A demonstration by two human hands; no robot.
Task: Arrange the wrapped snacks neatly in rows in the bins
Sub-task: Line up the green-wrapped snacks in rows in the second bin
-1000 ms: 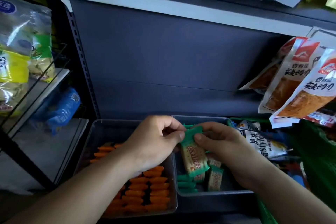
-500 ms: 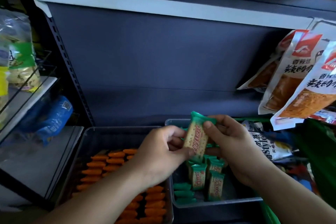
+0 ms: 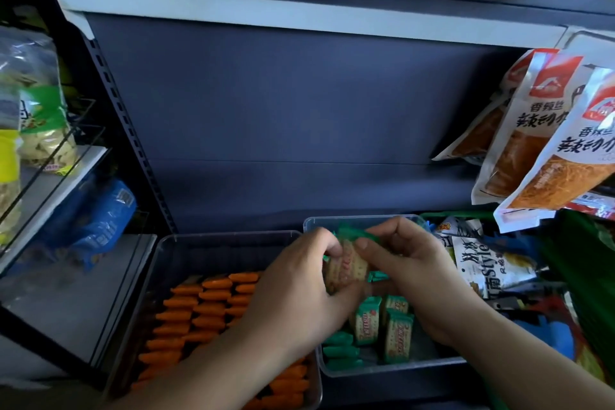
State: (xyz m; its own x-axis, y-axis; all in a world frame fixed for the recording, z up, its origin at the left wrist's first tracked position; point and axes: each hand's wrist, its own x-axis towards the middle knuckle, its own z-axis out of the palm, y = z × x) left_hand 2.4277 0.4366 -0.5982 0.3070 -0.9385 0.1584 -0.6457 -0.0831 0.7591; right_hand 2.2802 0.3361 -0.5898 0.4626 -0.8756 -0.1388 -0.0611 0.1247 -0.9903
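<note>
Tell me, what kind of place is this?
Probably a shop's snack aisle: metal shelving with a white edge strip, snack bags on the right, and clear bins of orange-wrapped snacks and green cracker packs.

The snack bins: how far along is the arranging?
Done: orange snacks lie in rows in the left bin. In hand: the left hand and right hand grip green cracker packs above the right bin. Left: the few loose packs inside, with bare floor showing.

I note a dark grey back panel (image 3: pixel 283 126) under a white-edged upper shelf (image 3: pixel 266 15), a slotted upright (image 3: pixel 133 143) at left, dim light.
</note>
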